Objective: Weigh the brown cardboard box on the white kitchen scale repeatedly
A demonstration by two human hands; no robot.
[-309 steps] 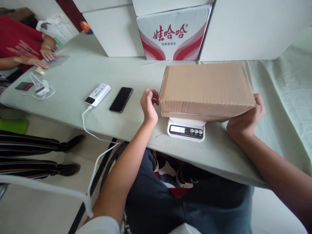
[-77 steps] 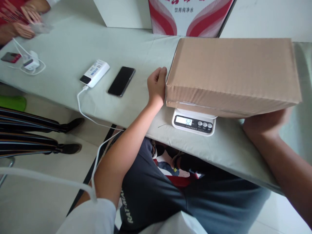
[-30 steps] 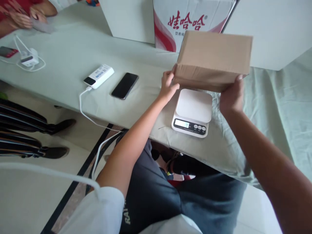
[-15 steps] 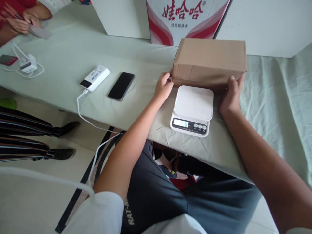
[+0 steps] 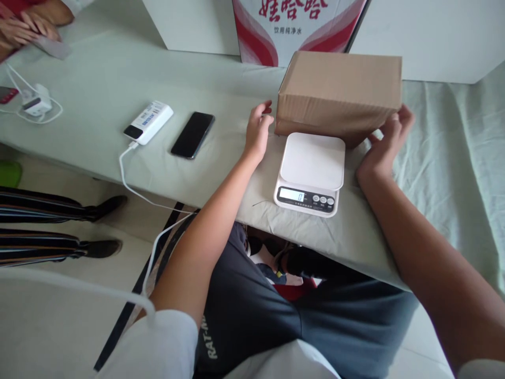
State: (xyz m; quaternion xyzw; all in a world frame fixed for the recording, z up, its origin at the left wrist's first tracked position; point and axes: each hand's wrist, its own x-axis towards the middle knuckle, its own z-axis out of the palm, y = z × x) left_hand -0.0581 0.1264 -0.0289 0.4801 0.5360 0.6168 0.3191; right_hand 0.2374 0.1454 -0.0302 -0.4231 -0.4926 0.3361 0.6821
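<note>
A closed brown cardboard box [image 5: 339, 84] rests on the cloth-covered table behind a white digital kitchen scale [image 5: 311, 163]. The scale's plate is bare and its display reads 0. Just off the box's left side is my left hand [image 5: 258, 131], open, fingers bent and thumb apart, with a small gap to the cardboard. My right hand [image 5: 384, 142] is at the box's lower right corner, its fingers apart and nothing gripped. Some of its fingers are close to the side or touching it; I cannot tell which.
Left of me lie a black phone [image 5: 193, 135] and a white power bank [image 5: 149, 122] with a cable hanging over the table edge. A charger [image 5: 37, 102] sits farther left, near another person's hands [image 5: 29, 29]. Behind the box stands a red-and-white carton [image 5: 292, 37].
My left hand has come off the box and moved slightly left. My right hand has loosened, its fingers spreading away at the corner. The camera view has shifted a little.
</note>
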